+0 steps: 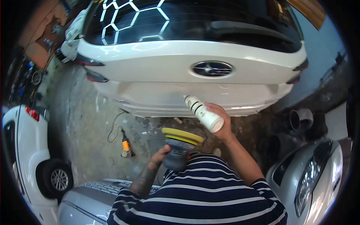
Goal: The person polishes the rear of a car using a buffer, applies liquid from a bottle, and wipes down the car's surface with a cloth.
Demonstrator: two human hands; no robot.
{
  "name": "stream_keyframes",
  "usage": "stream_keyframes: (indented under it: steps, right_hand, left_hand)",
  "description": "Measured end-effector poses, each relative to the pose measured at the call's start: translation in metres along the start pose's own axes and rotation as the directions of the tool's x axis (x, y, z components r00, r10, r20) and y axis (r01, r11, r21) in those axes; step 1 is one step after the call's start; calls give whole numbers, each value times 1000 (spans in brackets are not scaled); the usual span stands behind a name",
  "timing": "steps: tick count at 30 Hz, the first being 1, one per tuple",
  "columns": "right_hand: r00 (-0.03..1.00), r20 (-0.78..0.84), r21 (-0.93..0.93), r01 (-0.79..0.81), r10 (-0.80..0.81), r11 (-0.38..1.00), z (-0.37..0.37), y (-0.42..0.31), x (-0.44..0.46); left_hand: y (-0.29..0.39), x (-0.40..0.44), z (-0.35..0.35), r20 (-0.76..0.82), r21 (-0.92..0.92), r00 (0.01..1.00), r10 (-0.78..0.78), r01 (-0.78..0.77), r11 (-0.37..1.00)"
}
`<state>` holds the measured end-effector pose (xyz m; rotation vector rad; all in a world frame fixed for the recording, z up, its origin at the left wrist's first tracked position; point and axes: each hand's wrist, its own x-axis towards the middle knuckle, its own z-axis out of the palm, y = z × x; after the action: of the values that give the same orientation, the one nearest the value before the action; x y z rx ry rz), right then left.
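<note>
My left hand (161, 154) is closed around a dark car polisher (175, 156), most of its fingers hidden behind the body. The polisher's round yellow foam pad (182, 136) faces up and toward the car. In my right hand (221, 122) is a white squeeze bottle (202, 112) with black bands, tilted with its nozzle pointing up and left at the tailgate. Pad and bottle are apart. Ahead stands the white car's tailgate (157, 67), with an oval star badge (212, 69) and a dark rear window (187, 22) above it.
An orange power tool (126, 145) with a cord lies on the concrete floor (86, 123). A white vehicle (28, 138) stands at the left, a silver car (90, 202) behind me, and another silver car (318, 180) at the right. Round containers (302, 119) sit near the right wall.
</note>
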<state>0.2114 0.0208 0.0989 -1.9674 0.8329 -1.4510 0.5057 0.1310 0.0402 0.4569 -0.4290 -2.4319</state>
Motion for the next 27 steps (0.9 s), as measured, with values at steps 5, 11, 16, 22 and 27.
stream_keyframes:
  steps: [5, 11, 16, 22, 27]
  right_hand:
    - [862, 424, -80, 343, -279, 936, 33, -16, 60]
    - [594, 705, -95, 621, -387, 778, 79, -11, 102]
    - [417, 792, -60, 780, -446, 623, 122, -6, 112]
    - [383, 813, -135, 856, -438, 499, 111, -20, 110]
    - [420, 813, -215, 861, -403, 462, 77, -28, 96]
  left_hand:
    - [-13, -14, -18, 9, 37, 999, 30, -31, 999]
    - [-34, -55, -11, -26, -131, 968, 248, -250, 959]
    - [-44, -72, -13, -61, -53, 920, 388, -391, 919]
    - [-45, -90, -17, -102, -79, 901, 421, -429, 900]
    - [-35, -92, -20, -59, -98, 911, 409, -413, 906]
